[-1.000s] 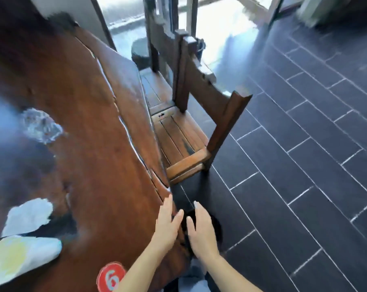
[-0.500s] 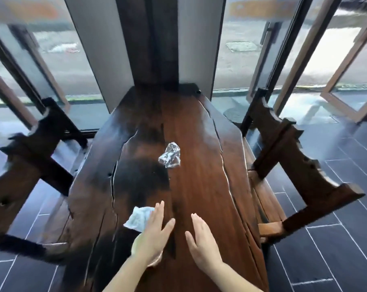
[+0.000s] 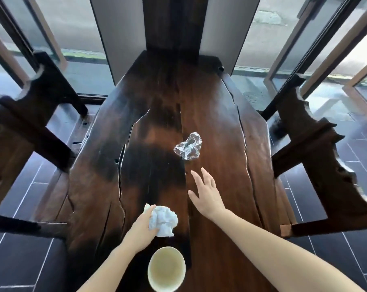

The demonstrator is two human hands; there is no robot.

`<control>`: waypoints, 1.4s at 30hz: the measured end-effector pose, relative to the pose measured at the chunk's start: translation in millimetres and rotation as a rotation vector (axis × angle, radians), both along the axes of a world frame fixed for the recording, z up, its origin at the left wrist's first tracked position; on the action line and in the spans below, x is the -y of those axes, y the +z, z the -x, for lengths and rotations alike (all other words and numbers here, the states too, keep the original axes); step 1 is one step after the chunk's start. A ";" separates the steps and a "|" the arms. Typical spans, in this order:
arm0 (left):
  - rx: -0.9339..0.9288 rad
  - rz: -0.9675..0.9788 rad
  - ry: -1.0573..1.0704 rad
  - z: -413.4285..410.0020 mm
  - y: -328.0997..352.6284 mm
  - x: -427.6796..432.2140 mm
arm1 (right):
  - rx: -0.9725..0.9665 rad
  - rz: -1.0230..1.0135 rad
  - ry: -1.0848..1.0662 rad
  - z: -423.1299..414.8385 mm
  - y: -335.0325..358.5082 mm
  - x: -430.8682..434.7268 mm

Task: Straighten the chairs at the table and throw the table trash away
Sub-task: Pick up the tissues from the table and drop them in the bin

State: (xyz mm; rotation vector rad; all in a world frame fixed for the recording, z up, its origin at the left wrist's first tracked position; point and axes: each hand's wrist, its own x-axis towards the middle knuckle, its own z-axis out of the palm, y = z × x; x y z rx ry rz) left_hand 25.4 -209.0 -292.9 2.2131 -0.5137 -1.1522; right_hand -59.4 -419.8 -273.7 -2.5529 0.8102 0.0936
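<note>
A long dark wooden table (image 3: 224,114) runs away from me. My left hand (image 3: 143,227) grips a crumpled white tissue (image 3: 164,221) on the tabletop. My right hand (image 3: 206,192) is open with fingers spread, just short of a crumpled clear plastic wrapper (image 3: 188,149) lying mid-table. A cream paper cup (image 3: 166,268) stands upright near the front edge, below the tissue. A heavy wooden chair (image 3: 20,127) stands on the left and another chair (image 3: 317,157) on the right, both close to the table sides.
Dark tiled floor (image 3: 357,256) lies on both sides. Glass doors and window frames (image 3: 304,49) stand behind the far end of the table, with a grey pillar (image 3: 123,28) at the centre.
The view swung from the right chair and floor to the tabletop. My left hand closed on the tissue, uncovering the cup, and my right hand reached forward toward the plastic wrapper.
</note>
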 end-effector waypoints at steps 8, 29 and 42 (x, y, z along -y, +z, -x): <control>0.283 -0.213 -0.271 4.4 -53.9 -7.5 | -0.087 0.247 0.224 -100.7 -12.2 62.4; 0.207 -0.218 0.192 -12.4 -61.5 -5.1 | -0.326 0.146 -0.037 -5.8 -83.6 42.4; 0.291 0.180 0.298 5.0 23.9 49.7 | -0.035 -0.317 -0.602 166.3 -50.1 -20.8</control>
